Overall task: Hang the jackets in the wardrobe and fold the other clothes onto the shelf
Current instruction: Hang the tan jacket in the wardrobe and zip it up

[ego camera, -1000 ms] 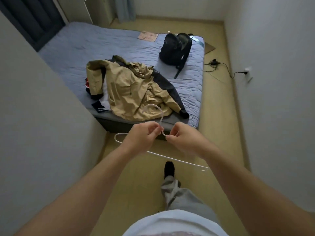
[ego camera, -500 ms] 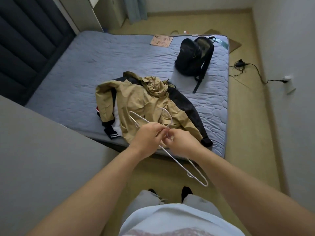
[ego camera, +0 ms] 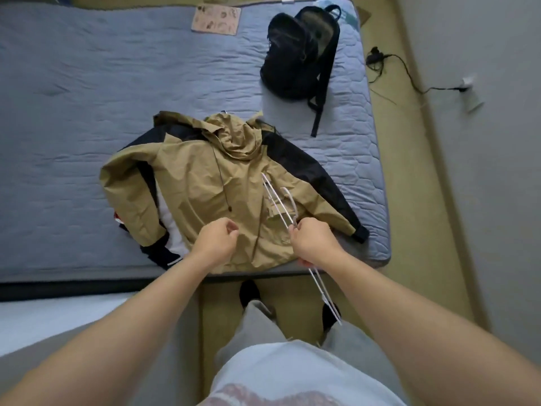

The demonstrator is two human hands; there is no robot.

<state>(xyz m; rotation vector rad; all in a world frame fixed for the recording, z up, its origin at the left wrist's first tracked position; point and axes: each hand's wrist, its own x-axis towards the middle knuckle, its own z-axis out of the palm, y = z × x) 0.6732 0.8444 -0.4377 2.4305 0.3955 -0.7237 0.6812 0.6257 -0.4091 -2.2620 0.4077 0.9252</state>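
**While the tan-and-black hooded jacket (ego camera: 210, 183) lies flat, one hand grips a hanger**

Where the blue-grey quilted mattress (ego camera: 87, 112) reaches its near edge, the jacket is spread out over white and dark clothes (ego camera: 172, 232) that poke out at its left. The right hand (ego camera: 314, 240) is clamped round a white wire hanger (ego camera: 279, 205) above the jacket's right side. The left hand (ego camera: 216, 241) hovers over the hem, fingers loosely curled, holding nothing. A black backpack (ego camera: 295, 54) sits far right on the mattress. A black cable (ego camera: 405, 68) crosses the yellowish floor (ego camera: 409, 200) to a wall socket (ego camera: 467, 82).
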